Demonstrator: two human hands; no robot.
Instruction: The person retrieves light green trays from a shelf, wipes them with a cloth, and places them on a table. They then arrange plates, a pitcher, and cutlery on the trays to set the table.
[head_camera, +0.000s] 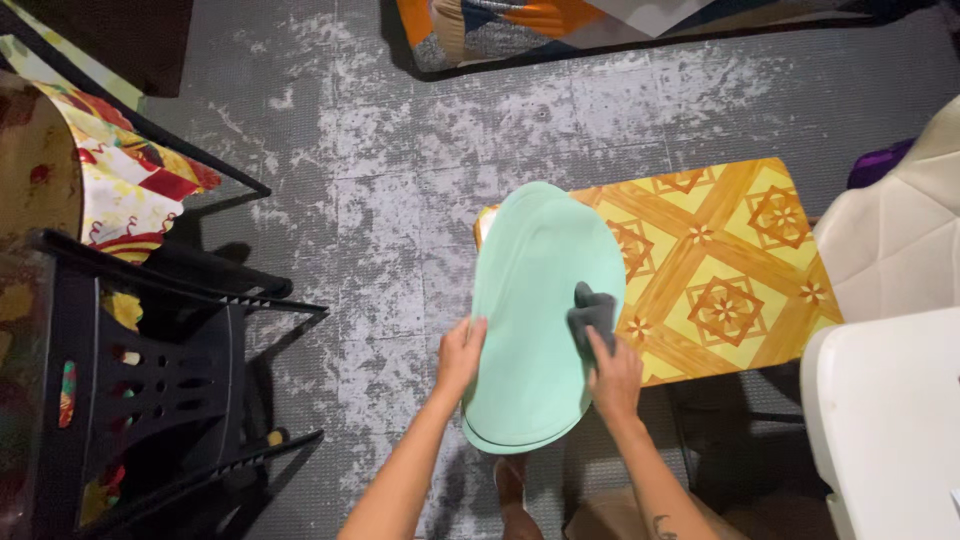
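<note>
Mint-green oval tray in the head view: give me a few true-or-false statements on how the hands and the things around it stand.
1. The left hand grips the edge of the mint-green oval tray. True.
2. The right hand is empty. False: it presses a grey cloth against the tray.
3. The tray lies flat on the floor. False: it is held up over the grey floor.
4. An orange-and-yellow patterned table top sits behind the tray. True.
5. A black plastic chair stands on the person's left. True.
</note>
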